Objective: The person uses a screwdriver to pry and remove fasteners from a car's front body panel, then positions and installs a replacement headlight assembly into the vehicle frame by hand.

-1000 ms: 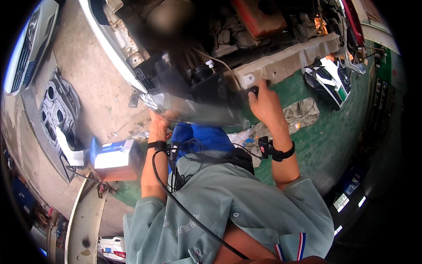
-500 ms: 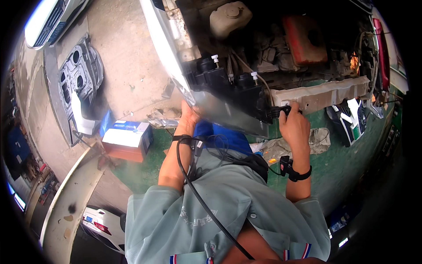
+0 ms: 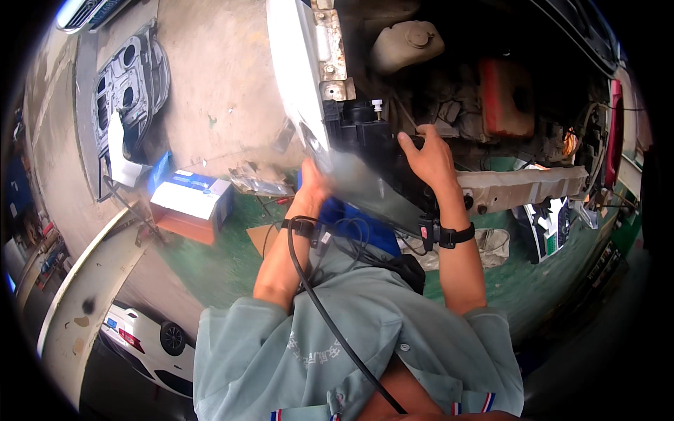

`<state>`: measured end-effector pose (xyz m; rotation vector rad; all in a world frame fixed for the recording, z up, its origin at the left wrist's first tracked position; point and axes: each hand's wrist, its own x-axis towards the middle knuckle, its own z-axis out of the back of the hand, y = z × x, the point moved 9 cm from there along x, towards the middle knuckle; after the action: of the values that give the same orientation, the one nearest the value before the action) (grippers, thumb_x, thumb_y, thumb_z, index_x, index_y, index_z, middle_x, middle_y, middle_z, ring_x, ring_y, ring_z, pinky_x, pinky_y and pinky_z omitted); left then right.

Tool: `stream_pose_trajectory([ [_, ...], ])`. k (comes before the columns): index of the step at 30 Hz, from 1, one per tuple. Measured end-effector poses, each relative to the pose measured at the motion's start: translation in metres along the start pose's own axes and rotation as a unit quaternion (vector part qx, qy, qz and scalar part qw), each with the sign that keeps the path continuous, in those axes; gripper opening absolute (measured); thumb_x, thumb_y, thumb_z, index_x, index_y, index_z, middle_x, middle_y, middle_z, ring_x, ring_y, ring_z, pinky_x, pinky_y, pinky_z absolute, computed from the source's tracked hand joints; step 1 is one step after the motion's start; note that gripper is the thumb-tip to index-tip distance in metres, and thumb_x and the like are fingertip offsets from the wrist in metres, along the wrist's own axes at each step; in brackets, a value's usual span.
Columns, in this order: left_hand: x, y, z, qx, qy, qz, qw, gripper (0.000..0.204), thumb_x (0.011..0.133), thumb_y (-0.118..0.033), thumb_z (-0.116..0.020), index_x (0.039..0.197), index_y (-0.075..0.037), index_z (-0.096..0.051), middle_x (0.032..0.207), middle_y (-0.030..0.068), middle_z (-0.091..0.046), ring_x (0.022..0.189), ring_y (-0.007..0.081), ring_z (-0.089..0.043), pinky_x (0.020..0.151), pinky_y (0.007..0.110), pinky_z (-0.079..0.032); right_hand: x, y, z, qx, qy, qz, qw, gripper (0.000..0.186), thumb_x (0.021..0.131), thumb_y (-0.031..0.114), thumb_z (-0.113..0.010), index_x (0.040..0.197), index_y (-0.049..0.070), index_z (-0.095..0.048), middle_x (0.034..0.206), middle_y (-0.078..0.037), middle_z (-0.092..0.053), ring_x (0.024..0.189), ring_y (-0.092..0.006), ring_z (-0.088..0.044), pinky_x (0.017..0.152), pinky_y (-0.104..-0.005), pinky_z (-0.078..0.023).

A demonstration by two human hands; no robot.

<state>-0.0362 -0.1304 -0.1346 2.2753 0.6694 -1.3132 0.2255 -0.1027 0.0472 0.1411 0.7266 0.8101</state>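
Note:
A car headlight (image 3: 365, 179) with a clear lens and black housing sits at the corner of the open engine bay, beside the white fender (image 3: 289, 77). My left hand (image 3: 313, 185) supports its outer end near the fender tip; the fingers are partly hidden behind the lens edge. On the back of the black housing, my right hand (image 3: 432, 160) is closed, thumb and forefinger bent over its upper edge and the other fingers out of sight. A white adjuster screw (image 3: 377, 107) stands up from the housing. Straps with small devices circle both wrists.
A beige crossmember (image 3: 519, 188) runs to the right of the headlight. Behind it are a pale plastic reservoir (image 3: 407, 46) and a red-edged cover (image 3: 507, 98). An open carton (image 3: 189, 203) and a door panel frame (image 3: 133, 88) lie left. A black cable (image 3: 309, 295) hangs across my front.
My right hand has moved from the headlight's inner end tab up onto the back of its housing. My left hand stays at the outer end. The view has shifted, so the scene sits differently.

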Motion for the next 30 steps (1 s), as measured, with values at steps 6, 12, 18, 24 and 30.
stream_pose_trajectory([
  [6,0.016,-0.005,0.023,0.105,0.012,-0.112,0.988,0.043,0.1,-0.034,-0.036,0.107,-0.003,-0.065,0.1,0.0155,-0.069,0.09,0.0332,-0.068,0.082,0.051,-0.057,0.001,-0.014,-0.002,0.027,-0.034,-0.007,0.999,0.046,0.089,0.045,-0.069,0.108,0.003,-0.067,0.103,-0.028,-0.069,0.105,-0.0447,-0.064,0.091,-0.0464,-0.05],
  [12,0.047,-0.009,0.07,0.361,-0.038,-0.212,0.907,0.04,0.102,-0.032,-0.036,0.104,-0.004,-0.064,0.095,0.0119,-0.069,0.086,0.0274,-0.066,0.079,0.042,-0.055,0.0,-0.018,0.002,0.072,-0.085,-0.014,0.994,0.036,0.093,0.037,-0.066,0.1,0.002,-0.069,0.095,-0.023,-0.071,0.094,-0.0421,-0.067,0.084,-0.0439,-0.051],
  [18,0.055,0.003,0.077,0.211,-0.05,-0.145,0.965,0.042,0.101,-0.038,-0.036,0.099,-0.006,-0.064,0.092,0.0115,-0.068,0.086,0.0282,-0.067,0.08,0.044,-0.056,0.008,-0.022,0.0,0.043,-0.087,-0.039,0.995,0.034,0.096,0.034,-0.058,0.101,0.002,-0.069,0.095,-0.024,-0.07,0.094,-0.0439,-0.065,0.082,-0.044,-0.05],
  [24,0.006,0.002,0.019,0.023,-0.048,-0.026,0.998,0.043,0.101,-0.037,-0.033,0.109,-0.005,-0.061,0.105,0.0116,-0.065,0.098,0.0301,-0.062,0.089,0.047,-0.051,0.006,-0.023,-0.001,0.035,-0.082,-0.072,0.993,0.037,0.097,0.037,-0.055,0.102,0.003,-0.069,0.095,-0.025,-0.069,0.095,-0.0445,-0.065,0.084,-0.0461,-0.05],
  [30,-0.009,-0.004,-0.002,0.059,-0.08,-0.011,0.995,0.041,0.099,-0.043,-0.041,0.095,-0.01,-0.064,0.095,0.0106,-0.067,0.091,0.0312,-0.066,0.079,0.052,-0.056,0.001,-0.013,0.01,0.039,-0.111,-0.061,0.991,0.036,0.097,0.037,-0.054,0.097,0.004,-0.069,0.084,-0.024,-0.069,0.086,-0.0462,-0.065,0.078,-0.0489,-0.051],
])
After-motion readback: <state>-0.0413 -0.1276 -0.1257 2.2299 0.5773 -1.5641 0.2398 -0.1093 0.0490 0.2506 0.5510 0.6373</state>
